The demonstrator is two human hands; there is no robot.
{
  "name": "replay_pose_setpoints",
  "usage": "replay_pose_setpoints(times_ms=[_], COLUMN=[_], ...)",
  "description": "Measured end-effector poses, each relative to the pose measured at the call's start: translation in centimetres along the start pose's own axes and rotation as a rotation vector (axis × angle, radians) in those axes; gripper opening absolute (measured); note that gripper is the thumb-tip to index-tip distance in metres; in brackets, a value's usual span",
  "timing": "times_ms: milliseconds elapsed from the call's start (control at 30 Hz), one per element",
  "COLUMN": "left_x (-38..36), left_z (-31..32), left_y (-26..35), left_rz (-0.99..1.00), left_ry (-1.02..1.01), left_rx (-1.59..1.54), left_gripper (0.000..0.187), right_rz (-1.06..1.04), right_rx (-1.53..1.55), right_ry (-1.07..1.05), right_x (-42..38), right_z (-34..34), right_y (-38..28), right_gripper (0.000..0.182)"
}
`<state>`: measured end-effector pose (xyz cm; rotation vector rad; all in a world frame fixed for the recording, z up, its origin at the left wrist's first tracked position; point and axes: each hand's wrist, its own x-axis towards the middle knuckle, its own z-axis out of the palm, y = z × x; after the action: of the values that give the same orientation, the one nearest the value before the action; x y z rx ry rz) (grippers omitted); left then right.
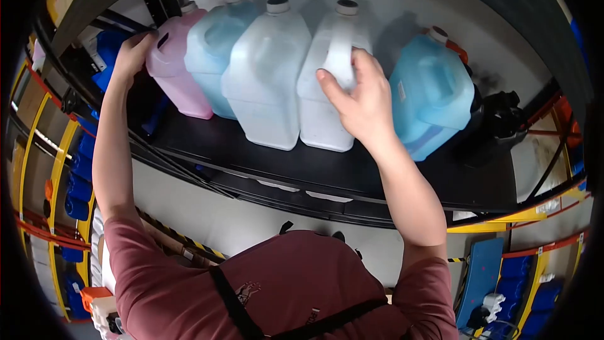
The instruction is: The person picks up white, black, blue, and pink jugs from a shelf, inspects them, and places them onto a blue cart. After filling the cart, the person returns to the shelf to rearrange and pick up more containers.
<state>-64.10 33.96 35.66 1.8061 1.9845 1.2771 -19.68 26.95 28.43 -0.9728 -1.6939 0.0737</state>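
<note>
A row of plastic jugs with white caps stands on the black shelf. My right hand (365, 97) is closed around the handle of a white jug (324, 113), its thumb on the near side and its other fingers partly hidden behind the handle. Immediately left of that jug is a second white jug (264, 88), then a blue jug (211, 50). At the row's left end is a pink jug (173, 69). My left hand (132, 56) is at the pink jug's outer side, fingers extended and partly hidden. A larger-looking blue jug (434, 94) stands right of my right hand.
The black shelf (352, 173) has a raised front edge and a grey wall behind it. Dark containers (497, 126) stand at its right end. Blue bins (78, 170) sit on yellow racking at left, and a blue panel (479, 277) leans at lower right.
</note>
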Motion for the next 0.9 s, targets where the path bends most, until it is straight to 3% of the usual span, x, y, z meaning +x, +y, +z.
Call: replay_pose_setpoints(times_ms=[33, 67, 133, 167, 300, 367, 467, 567, 667, 767, 867, 900], left_x=[-0.5, -2.1, -4.1, -5.0, -6.8, -6.5, -5.9, -7.4, -8.5, -9.1, -10.5, -11.4], left_z=[0.7, 1.2, 3.0, 4.1, 8.5, 10.0, 10.8, 9.7, 9.5, 9.6, 9.7, 10.0], left_y=[-0.3, 1.4, 3.3, 4.1, 6.7, 6.6, 4.7, 5.2, 4.5, 3.4, 3.0, 3.6], left_rz=[0.165, 0.246, 0.52, 0.611, 0.531, 0.128, 0.109, 0.119, 0.12, 0.159, 0.166, 0.376], left_ry=[0.141, 0.373, 0.413, 0.357, 0.24, 0.05, 0.134, 0.179, 0.221, 0.263, 0.253, 0.437], left_rx=[0.07, 0.494, 0.428, 0.336, 0.3, -0.127, -0.174, -0.196, -0.209, -0.339, -0.307, -0.116], left_gripper=[0.053, 0.05, 0.044, 0.045, 0.053, 0.058, 0.056, 0.052, 0.047, 0.047, 0.047, 0.046], right_rz=[-0.014, -0.002, -0.158, -0.125, -0.316, -0.286, -0.171, 0.382, 0.385, 0.217, 0.245, 0.248], right_rx=[-0.022, -0.036, -0.104, -0.148, -0.365, -0.525, -0.711, -0.18, 0.061, -0.096, -0.06, -0.065], right_ry=[-0.046, -0.042, -0.024, -0.036, 0.14, 0.332, 0.387, 0.152, 0.176, 0.095, 0.057, 0.029], right_x=[-0.1, -0.4, -0.9, -1.6, -2.0, -1.9, -2.3, -2.4, -2.3, -2.0, -1.5, -1.5], right_z=[-0.4, -0.8, -1.4, -1.9, -7.2, -10.7, -14.3, -14.9, -14.8, -14.0, -12.9, -12.4], right_y=[0.2, 0.4, 0.9, 0.7, 0.2, 0.9, 3.4, 5.1, 6.4, 5.3, 2.7, 2.5], right_gripper=[0.044, 0.044, 0.048, 0.051, 0.052, 0.05, 0.057, 0.066, 0.059, 0.053, 0.053, 0.052])
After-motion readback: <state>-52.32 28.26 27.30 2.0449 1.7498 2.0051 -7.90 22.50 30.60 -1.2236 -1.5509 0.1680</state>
